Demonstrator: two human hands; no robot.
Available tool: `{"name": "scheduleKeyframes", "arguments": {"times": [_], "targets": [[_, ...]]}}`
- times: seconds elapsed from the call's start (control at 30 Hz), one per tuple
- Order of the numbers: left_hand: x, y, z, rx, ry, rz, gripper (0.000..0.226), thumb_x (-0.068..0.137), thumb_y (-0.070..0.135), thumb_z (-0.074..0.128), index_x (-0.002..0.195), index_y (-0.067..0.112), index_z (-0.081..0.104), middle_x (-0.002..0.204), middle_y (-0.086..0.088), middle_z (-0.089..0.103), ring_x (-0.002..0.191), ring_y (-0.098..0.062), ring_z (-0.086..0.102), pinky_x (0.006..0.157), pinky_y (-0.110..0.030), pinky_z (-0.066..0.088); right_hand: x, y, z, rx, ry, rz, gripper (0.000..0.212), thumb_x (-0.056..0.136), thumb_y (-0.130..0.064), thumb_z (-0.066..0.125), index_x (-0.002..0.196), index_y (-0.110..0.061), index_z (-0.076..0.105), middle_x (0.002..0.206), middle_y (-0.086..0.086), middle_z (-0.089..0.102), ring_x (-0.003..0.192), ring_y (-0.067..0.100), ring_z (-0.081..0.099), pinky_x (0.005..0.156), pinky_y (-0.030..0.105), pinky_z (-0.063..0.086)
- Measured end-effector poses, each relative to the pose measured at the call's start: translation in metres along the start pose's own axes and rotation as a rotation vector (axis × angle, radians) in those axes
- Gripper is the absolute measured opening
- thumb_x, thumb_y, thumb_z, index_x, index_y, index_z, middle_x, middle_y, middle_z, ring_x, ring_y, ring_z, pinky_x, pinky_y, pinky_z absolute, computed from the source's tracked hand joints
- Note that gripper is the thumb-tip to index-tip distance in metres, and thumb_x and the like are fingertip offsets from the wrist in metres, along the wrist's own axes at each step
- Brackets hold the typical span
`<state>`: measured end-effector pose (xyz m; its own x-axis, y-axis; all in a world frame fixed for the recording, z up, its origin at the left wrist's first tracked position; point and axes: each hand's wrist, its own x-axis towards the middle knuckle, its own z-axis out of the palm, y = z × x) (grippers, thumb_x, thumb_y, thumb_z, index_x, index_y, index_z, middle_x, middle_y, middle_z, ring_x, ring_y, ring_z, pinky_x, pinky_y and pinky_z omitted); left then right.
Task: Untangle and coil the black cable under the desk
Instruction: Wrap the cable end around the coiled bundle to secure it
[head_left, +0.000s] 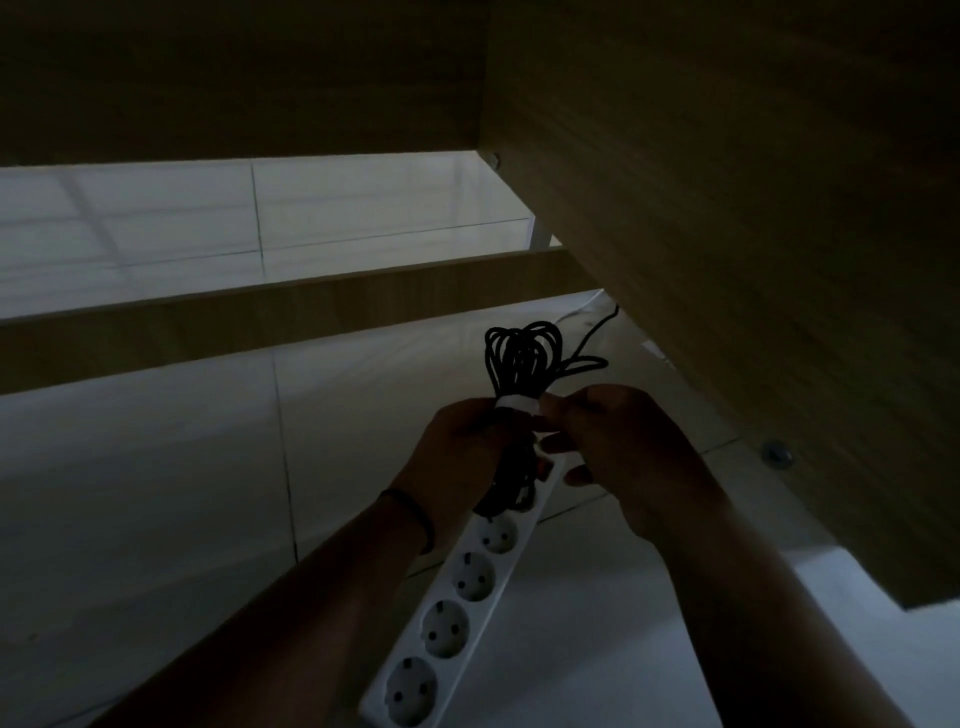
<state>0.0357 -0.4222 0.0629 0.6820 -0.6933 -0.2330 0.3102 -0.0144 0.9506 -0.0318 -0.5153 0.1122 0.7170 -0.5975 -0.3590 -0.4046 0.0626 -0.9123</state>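
Head view: the black cable (521, 358) is found gathered into a bundle of loops, raised between both hands, with a white tie (519, 404) around its waist. The left hand (462, 452) is clamped on the bundle below the tie; the right hand (618, 441) pinches the tie's end. A loose strand trails beyond the hands toward the desk panel (753, 260). Beneath the hands a white power strip (457, 613) lies on the floor. The tie is best drawn snug while the loops are held even.

The table's side panel (727, 234) and crossbar (260, 317) look like matt wood-grain laminate, the floor (156, 493) is glossy pale tile that reflects light, the power strip (467, 597) is smooth white plastic, and the black cable (522, 358) looks matt.
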Motion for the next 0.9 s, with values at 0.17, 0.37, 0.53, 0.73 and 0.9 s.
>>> {"name": "scheduleKeyframes", "arguments": {"times": [0.17,0.37,0.53,0.73,0.9], "targets": [[0.001,-0.001,0.001,-0.175,-0.089,-0.043,0.034,0.096,0.011,0.042,0.065,0.008,0.054,0.037,0.002,0.052,0.028,-0.008,0.047,0.033,-0.012,0.037,0.006,0.005,-0.004,-0.119,0.039,-0.06,0.032,0.092,-0.018,0.052,0.109,0.009,0.059,0.088,0.015,0.059,0.06,0.007,0.046,0.034,0.004,0.033],[0.005,-0.003,-0.003,-0.316,-0.138,-0.111,0.036,0.097,0.008,0.036,0.07,0.006,0.06,0.044,0.0,0.055,0.034,-0.01,0.051,0.035,-0.014,0.04,0.007,0.006,-0.007,-0.192,0.009,-0.084,0.035,0.093,-0.02,0.05,0.11,0.009,0.058,0.114,0.03,0.059,0.065,0.014,0.047,0.042,0.006,0.036],[0.011,-0.009,-0.009,-0.33,-0.148,-0.132,0.033,0.09,0.013,0.045,0.066,0.009,0.067,0.051,-0.002,0.057,0.04,-0.013,0.051,0.041,-0.018,0.044,0.007,0.006,-0.008,-0.207,-0.016,-0.12,0.031,0.093,-0.02,0.05,0.105,0.008,0.058,0.089,0.023,0.057,0.056,0.008,0.042,0.037,0.004,0.032],[0.013,-0.012,-0.012,-0.388,-0.195,-0.203,0.024,0.083,0.018,0.049,0.073,0.007,0.068,0.058,-0.003,0.059,0.046,-0.012,0.056,0.049,-0.021,0.047,0.002,0.003,-0.007,-0.206,-0.049,-0.14,0.03,0.092,-0.014,0.052,0.093,0.015,0.057,0.056,0.006,0.035,0.029,-0.001,0.038,0.032,0.006,0.026],[0.009,-0.005,-0.012,-0.352,-0.224,-0.232,0.031,0.086,0.033,0.046,0.083,0.008,0.063,0.049,0.001,0.053,0.037,-0.008,0.048,0.036,-0.015,0.04,-0.004,0.0,-0.006,-0.121,-0.129,-0.126,0.02,0.093,-0.009,0.05,0.074,-0.004,0.05,0.044,-0.002,0.041,0.023,-0.004,0.036,0.029,0.006,0.026]]}}
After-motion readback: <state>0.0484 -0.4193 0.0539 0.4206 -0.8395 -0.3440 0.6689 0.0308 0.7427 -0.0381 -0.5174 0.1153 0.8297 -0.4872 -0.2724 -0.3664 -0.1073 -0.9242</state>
